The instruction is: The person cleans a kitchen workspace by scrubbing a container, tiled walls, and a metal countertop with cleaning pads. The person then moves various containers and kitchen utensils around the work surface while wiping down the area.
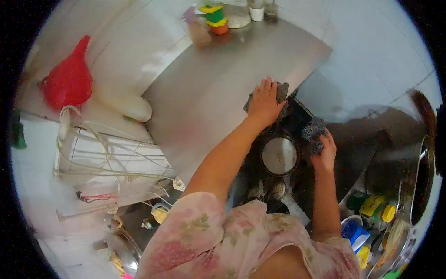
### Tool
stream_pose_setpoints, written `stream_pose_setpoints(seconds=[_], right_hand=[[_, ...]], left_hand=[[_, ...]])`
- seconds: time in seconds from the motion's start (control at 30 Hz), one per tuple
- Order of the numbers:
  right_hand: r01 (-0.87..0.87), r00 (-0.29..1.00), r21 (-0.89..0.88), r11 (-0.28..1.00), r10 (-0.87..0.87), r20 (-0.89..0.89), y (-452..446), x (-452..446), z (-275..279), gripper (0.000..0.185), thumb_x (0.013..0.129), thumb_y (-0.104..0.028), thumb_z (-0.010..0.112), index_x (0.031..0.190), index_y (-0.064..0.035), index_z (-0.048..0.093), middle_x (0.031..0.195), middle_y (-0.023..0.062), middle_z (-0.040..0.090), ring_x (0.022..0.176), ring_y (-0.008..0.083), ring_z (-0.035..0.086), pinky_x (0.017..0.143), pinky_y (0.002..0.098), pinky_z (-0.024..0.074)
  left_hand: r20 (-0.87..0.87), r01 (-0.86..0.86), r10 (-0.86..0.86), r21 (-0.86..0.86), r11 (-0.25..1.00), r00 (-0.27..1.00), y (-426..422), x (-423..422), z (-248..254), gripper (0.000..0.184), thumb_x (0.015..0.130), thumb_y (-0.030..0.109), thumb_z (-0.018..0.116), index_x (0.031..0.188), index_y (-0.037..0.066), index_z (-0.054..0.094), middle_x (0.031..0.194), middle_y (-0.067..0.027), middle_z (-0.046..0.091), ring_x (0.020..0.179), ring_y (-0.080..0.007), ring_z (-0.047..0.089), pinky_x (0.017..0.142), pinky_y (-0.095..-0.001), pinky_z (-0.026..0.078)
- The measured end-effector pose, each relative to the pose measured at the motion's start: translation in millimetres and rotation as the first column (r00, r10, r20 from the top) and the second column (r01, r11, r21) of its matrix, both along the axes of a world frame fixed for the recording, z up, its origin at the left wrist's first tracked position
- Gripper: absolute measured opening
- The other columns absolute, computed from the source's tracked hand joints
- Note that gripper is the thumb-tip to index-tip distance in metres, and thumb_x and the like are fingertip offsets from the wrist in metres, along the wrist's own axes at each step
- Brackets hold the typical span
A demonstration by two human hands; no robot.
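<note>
My left hand (265, 104) presses down on a bunched dark grey cloth (282, 91) at the right edge of the metal countertop (204, 93). Its fingers are stretched over the cloth, which shows on both sides of the hand. To the right and nearer my body, my right hand (325, 151) grips a grey steel wool scrubber (314, 129) above a dark surface (346, 153). Between my forearms, lower down, is a round dark-rimmed container (279, 156) with a pale inside. The undersides of both hands are hidden.
A red funnel-shaped thing (69, 79) and loose white cables (107, 149) are at the left. Sponges (214, 16) and a white cup (257, 11) stand at the back. Lower right are a yellow-capped bottle (378, 209), a blue packet (355, 235) and a large metal-rimmed pan (420, 186).
</note>
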State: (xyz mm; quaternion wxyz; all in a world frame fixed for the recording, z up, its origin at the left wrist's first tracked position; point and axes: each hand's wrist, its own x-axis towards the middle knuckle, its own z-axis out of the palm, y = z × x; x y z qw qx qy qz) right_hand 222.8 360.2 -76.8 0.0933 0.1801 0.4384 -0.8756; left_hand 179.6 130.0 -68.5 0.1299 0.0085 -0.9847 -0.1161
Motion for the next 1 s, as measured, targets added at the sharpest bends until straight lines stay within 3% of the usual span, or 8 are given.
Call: stream_pose_setpoints(seconds=[0.17, 0.23, 0.3, 0.43, 0.57, 0.63, 0.83, 1.0], right_hand=[[-0.086, 0.996, -0.028, 0.996, 0.086, -0.027, -20, -3, 7, 0.040, 0.083, -0.002, 0.050, 0.123, -0.0018, 0.049, 0.105, 0.0084, 0.059, 0.090, 0.0200, 0.057, 0.073, 0.0313, 0.0488], [-0.127, 0.991, 0.007, 0.992, 0.127, -0.038, -20, -2, -6, 0.040, 0.083, -0.002, 0.049, 0.123, -0.0019, 0.049, 0.105, 0.0083, 0.059, 0.089, 0.0201, 0.057, 0.074, 0.0312, 0.0489], [-0.140, 0.990, 0.052, 0.989, 0.141, -0.022, -17, 4, -11, 0.040, 0.083, -0.001, 0.049, 0.124, -0.0015, 0.049, 0.105, 0.0088, 0.060, 0.088, 0.0204, 0.058, 0.075, 0.0314, 0.0496], [-0.134, 0.989, 0.147, 0.980, 0.123, 0.085, -1, 23, -17, 0.042, 0.082, 0.001, 0.050, 0.124, -0.0018, 0.050, 0.105, 0.0094, 0.061, 0.085, 0.0201, 0.060, 0.073, 0.0315, 0.0506], [-0.146, 0.976, 0.262, 0.954, 0.096, 0.194, 25, 47, -17, 0.043, 0.081, 0.000, 0.052, 0.124, -0.0033, 0.050, 0.105, 0.0088, 0.061, 0.085, 0.0205, 0.060, 0.072, 0.0323, 0.0511], [-0.166, 0.965, 0.260, 0.951, 0.102, 0.243, 32, 61, -26, 0.045, 0.081, 0.000, 0.050, 0.125, -0.0024, 0.049, 0.110, 0.0107, 0.059, 0.094, 0.0232, 0.058, 0.080, 0.0356, 0.0496], [-0.165, 0.936, 0.246, 0.955, 0.073, 0.343, 32, 82, -42, 0.045, 0.081, -0.001, 0.050, 0.125, -0.0014, 0.049, 0.111, 0.0105, 0.058, 0.098, 0.0232, 0.058, 0.085, 0.0366, 0.0477], [-0.126, 0.948, 0.247, 0.961, 0.043, 0.315, 20, 80, -37, 0.043, 0.081, -0.002, 0.052, 0.124, -0.0031, 0.051, 0.106, 0.0093, 0.059, 0.088, 0.0207, 0.059, 0.079, 0.0327, 0.0488]], left_hand=[[0.246, -0.329, 0.286, 0.154, 0.932, 0.926, -81, 68, 33, 0.060, 0.085, 0.034, 0.057, 0.134, 0.005, 0.037, 0.140, -0.0174, 0.034, 0.125, -0.0365, 0.037, 0.105, -0.0451, 0.029], [0.148, -0.447, 0.426, 0.168, 0.879, 0.893, -154, 85, 10, 0.052, 0.083, 0.028, 0.059, 0.129, 0.007, 0.044, 0.135, -0.0178, 0.039, 0.118, -0.0368, 0.042, 0.100, -0.0461, 0.035], [-0.289, -0.471, 0.432, -0.078, 0.879, 0.854, -216, 107, -12, 0.048, 0.082, 0.020, 0.061, 0.127, 0.010, 0.048, 0.129, -0.0186, 0.043, 0.116, -0.0357, 0.044, 0.097, -0.0458, 0.037], [-0.416, -0.763, 0.657, -0.169, 0.624, 0.629, -296, 92, 16, 0.049, 0.081, 0.017, 0.063, 0.127, 0.011, 0.049, 0.126, -0.0215, 0.045, 0.106, -0.0377, 0.049, 0.090, -0.0462, 0.040], [-0.177, -0.801, 0.795, 0.051, 0.596, 0.580, -399, 32, -22, 0.050, 0.090, 0.035, 0.053, 0.132, 0.009, 0.043, 0.114, -0.0222, 0.054, 0.106, -0.0389, 0.050, 0.088, -0.0468, 0.041], [0.055, -0.855, 0.854, 0.004, 0.518, 0.518, -393, 10, -22, 0.056, 0.091, 0.042, 0.048, 0.132, 0.004, 0.041, 0.113, -0.0229, 0.056, 0.110, -0.0394, 0.050, 0.090, -0.0471, 0.041], [-0.159, -0.476, 0.471, 0.006, 0.879, 0.868, -344, -75, -43, 0.055, 0.092, 0.038, 0.046, 0.128, -0.003, 0.041, 0.127, -0.0242, 0.048, 0.117, -0.0387, 0.046, 0.096, -0.0448, 0.038], [-0.139, -0.170, 0.169, 0.008, 0.985, 0.976, -247, -91, -19, 0.051, 0.090, 0.034, 0.049, 0.128, 0.000, 0.043, 0.130, -0.0229, 0.046, 0.120, -0.0378, 0.043, 0.100, -0.0439, 0.034]])
